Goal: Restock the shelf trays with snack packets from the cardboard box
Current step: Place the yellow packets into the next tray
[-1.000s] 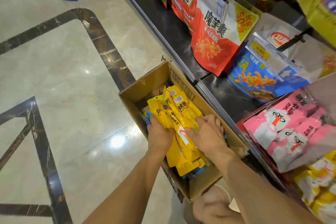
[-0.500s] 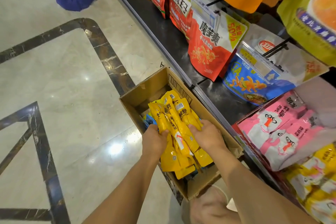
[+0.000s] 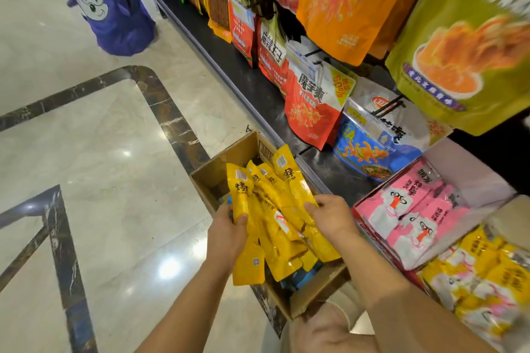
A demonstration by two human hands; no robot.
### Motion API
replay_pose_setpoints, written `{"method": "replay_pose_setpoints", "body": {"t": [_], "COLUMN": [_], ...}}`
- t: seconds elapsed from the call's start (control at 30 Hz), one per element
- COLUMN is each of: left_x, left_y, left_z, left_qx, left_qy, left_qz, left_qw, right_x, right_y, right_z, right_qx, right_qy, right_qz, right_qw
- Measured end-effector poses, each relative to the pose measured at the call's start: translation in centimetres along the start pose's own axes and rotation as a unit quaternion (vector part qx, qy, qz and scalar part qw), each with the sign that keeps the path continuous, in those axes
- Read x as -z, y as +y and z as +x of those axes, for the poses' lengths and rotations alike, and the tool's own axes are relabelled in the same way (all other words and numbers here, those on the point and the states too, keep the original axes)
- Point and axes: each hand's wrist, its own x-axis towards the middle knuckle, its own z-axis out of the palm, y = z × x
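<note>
An open cardboard box (image 3: 213,178) stands on the floor against the shelf base. Above it I hold a bundle of several long yellow snack packets (image 3: 275,209). My left hand (image 3: 226,235) grips the bundle's left side, thumb over one packet. My right hand (image 3: 332,216) grips its right side with curled fingers. A few blue packets (image 3: 298,276) lie in the box under the bundle. To the right, a shelf tray (image 3: 470,180) holds pink packets (image 3: 413,215), and below it sit yellow-and-pink packets (image 3: 484,281).
Large snack bags hang on pegs above the dark shelf ledge (image 3: 258,94): red (image 3: 311,103), blue (image 3: 370,149), orange (image 3: 347,3), green (image 3: 464,37). A purple cartoon figure (image 3: 109,11) stands on the marble floor (image 3: 100,166) at the far left. My knee (image 3: 318,332) is below the box.
Both hands have lifted the yellow packet bundle up out of the box. My view has tilted upward, showing more of the hanging bags.
</note>
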Motion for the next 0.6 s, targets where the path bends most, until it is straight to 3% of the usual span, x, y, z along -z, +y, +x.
{"method": "replay_pose_setpoints", "body": {"t": [0.17, 0.27, 0.4, 0.6], "left_x": [2.2, 3.7, 5.9, 9.0], "left_y": [3.5, 5.5, 8.3, 11.4], "left_z": [-2.0, -3.3, -5.8, -9.9], "left_qx": [-0.072, -0.104, -0.123, -0.139], "left_qy": [0.007, -0.008, -0.037, -0.101], "left_qz": [-0.071, -0.099, -0.16, -0.226], "left_qw": [0.995, 0.99, 0.979, 0.959], "right_x": [2.1, 3.4, 5.1, 7.8], "right_y": [-2.7, -4.6, -6.9, -10.3], "right_z": [-2.3, -4.5, -7.9, -13.1], "right_qx": [0.047, 0.071, 0.093, 0.101], "right_qy": [0.06, 0.057, 0.062, 0.147], "right_qz": [0.058, 0.112, 0.161, 0.206], "right_qw": [0.995, 0.99, 0.98, 0.962]}}
